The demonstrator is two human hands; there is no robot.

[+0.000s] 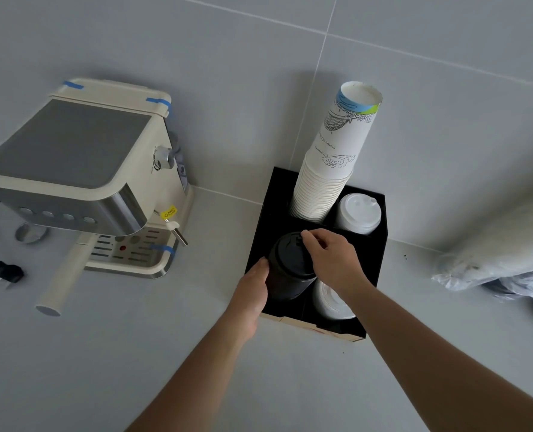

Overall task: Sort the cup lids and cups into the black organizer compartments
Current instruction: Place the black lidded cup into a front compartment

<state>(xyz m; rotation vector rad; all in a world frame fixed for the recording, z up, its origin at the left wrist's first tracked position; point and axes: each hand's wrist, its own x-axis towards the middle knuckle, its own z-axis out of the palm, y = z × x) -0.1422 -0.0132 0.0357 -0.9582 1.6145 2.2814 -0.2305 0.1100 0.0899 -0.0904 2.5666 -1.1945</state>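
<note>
Table [103, 353]: grey, meets the tiled wall along its far edge. Coffee machine [81, 182] stands toward the far left edge. Black organizer [374, 263] sits against the far edge. Stack of paper cups [330, 169] fills its far-left compartment; white lids [357, 213] far-right, more white lids [330, 302] near-right. Stack of black lids [290, 266] stands in the near-left compartment. Left hand [252, 291], grip clamped on that stack's side; right hand [330, 257], fingers closed on its top.

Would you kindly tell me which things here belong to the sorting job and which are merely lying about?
Job: black organizer, paper cup stack, black lid stack, white lids, left hand, right hand.
Lying about: espresso machine, power plug, plastic bag.
</note>
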